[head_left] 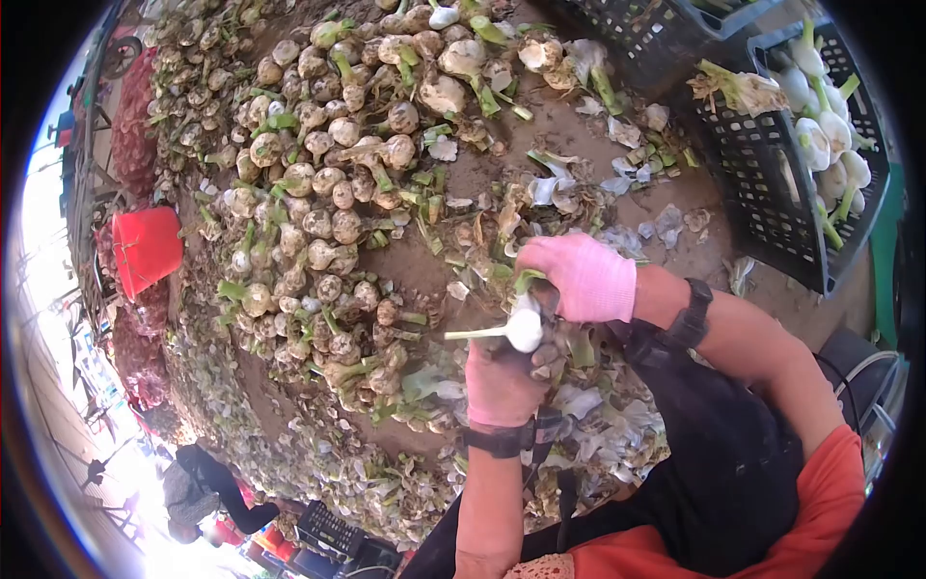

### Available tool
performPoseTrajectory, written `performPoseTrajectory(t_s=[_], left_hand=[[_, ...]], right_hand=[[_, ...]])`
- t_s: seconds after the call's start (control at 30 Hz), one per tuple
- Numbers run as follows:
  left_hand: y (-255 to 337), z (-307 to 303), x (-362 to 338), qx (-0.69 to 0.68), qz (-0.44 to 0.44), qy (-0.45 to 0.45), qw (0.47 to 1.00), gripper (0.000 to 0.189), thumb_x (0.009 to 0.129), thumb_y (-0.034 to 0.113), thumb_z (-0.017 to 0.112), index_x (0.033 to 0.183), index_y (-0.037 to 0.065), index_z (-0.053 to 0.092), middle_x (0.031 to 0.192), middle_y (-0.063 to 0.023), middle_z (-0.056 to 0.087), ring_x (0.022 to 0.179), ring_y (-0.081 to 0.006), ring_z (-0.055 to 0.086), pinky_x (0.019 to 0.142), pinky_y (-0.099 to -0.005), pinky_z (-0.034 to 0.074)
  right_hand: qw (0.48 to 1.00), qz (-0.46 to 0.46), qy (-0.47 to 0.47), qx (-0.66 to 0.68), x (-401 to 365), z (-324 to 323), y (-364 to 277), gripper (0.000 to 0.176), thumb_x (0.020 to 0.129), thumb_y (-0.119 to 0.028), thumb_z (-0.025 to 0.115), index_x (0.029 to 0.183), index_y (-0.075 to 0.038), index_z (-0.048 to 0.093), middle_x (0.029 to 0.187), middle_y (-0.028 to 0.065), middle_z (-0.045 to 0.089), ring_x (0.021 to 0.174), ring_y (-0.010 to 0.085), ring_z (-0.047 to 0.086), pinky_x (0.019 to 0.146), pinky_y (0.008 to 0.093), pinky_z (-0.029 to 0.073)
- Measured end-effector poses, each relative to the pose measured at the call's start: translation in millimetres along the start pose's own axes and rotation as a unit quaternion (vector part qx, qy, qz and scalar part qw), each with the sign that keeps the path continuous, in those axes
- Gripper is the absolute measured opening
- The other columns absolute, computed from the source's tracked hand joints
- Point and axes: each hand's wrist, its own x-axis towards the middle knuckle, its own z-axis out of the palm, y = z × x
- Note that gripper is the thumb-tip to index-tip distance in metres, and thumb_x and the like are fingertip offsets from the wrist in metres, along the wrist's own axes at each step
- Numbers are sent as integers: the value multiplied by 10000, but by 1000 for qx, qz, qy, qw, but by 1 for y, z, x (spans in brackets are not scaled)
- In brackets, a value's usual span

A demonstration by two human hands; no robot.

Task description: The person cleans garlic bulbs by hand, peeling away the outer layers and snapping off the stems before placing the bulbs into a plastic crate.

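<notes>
Both my hands wear pink gloves with dark palms and fingers, and straps circle the wrists. My left hand (pixel 505 382) is closed around a white garlic bulb (pixel 524 330), whose pale cut stem points left. Just above it, my right hand (pixel 579 277) has its fingers curled and pinched at a strip of green and whitish garlic skin (pixel 528 281) beside the bulb. Some of the right fingertips are blurred or hidden. Below and around the hands lie loose garlic skins (pixel 579 405).
A large heap of soil-covered garlic (pixel 328 193) spreads ahead. At right stands a black crate (pixel 772 222) with cleaned white garlic (pixel 830 135) inside. A red bucket (pixel 147 249) is at far left. Another person (pixel 207 492) bends near a dark crate (pixel 330 529) at lower left.
</notes>
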Motion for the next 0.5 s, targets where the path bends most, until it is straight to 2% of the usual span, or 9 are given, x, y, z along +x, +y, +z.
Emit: performPoseTrajectory(t_s=[0.1, 0.13, 0.17, 0.23, 0.27, 0.3, 0.4, 0.43, 0.5], left_hand=[[-5, 3, -2, 18, -47, -48, 998, 495, 858, 457, 467, 1084, 24, 550, 921, -132, 551, 646, -172, 441, 543, -286, 365], [-7, -8, 3, -37, -75, -116, 990, 498, 861, 422, 484, 1112, -6, 537, 954, -158, 561, 728, -229, 525, 601, -342, 465], [-10, -6, 2, -36, -72, -117, 990, 498, 861, 422, 484, 1112, -6, 537, 954, -158, 561, 728, -229, 525, 601, -342, 465], [-17, 1, -1, 20, 22, -19, 999, 485, 859, 374, 512, 1146, -17, 522, 1012, -176, 571, 859, -310, 583, 754, -430, 539], [-14, -6, -1, 44, 6, -58, 997, 473, 835, 286, 608, 1190, -7, 501, 1064, -181, 571, 986, -352, 578, 881, -459, 532], [-16, -8, -3, 44, 5, -58, 997, 473, 835, 286, 608, 1190, -7, 501, 1064, -181, 571, 986, -352, 578, 881, -459, 532], [-17, -3, -13, 77, -1, -68, 995, 557, 735, 168, 768, 1199, 20, 499, 1044, -124, 585, 881, -252, 587, 734, -311, 538], [-17, 1, -17, 77, 0, -66, 995, 557, 735, 168, 768, 1199, 20, 499, 1044, -124, 585, 881, -252, 587, 734, -311, 538], [-14, 8, -17, 195, 86, -21, 977, 547, 736, 182, 762, 1192, 30, 501, 1033, -95, 589, 847, -207, 578, 713, -280, 512]], right_hand=[[997, 26, -18, -75, 4, 10, 18, 281, 700, -79, 626, 973, -69, 562, 902, 123, 569, 854, 345, 591, 710, 448, 478], [995, 41, -25, -85, 2, 13, 25, 279, 706, -98, 628, 978, -80, 569, 906, 119, 571, 864, 342, 594, 715, 448, 479], [993, 55, -30, -96, 1, 10, 27, 277, 713, -117, 630, 983, -91, 577, 910, 116, 573, 873, 338, 596, 719, 447, 480], [992, 59, -27, -111, -2, 8, 30, 274, 722, -138, 626, 993, -117, 586, 907, 111, 572, 871, 335, 597, 714, 441, 480], [987, 91, -34, -131, -3, 2, 29, 304, 719, -138, 640, 1021, -126, 598, 925, 97, 584, 861, 318, 611, 725, 427, 488], [980, 123, -40, -150, -3, -1, 28, 335, 717, -138, 654, 1049, -135, 609, 943, 82, 595, 851, 300, 625, 737, 413, 496], [965, 210, -60, -147, 0, -6, 45, 368, 723, -110, 653, 1085, -164, 612, 1013, 71, 587, 953, 288, 599, 793, 405, 485], [965, 209, -61, -146, -6, -6, 49, 368, 723, -110, 653, 1085, -164, 612, 1013, 71, 587, 953, 288, 599, 793, 405, 485], [979, 94, 9, -181, -11, -17, 39, 412, 730, -87, 654, 1128, -184, 615, 1104, 69, 568, 1076, 297, 533, 878, 409, 457]])
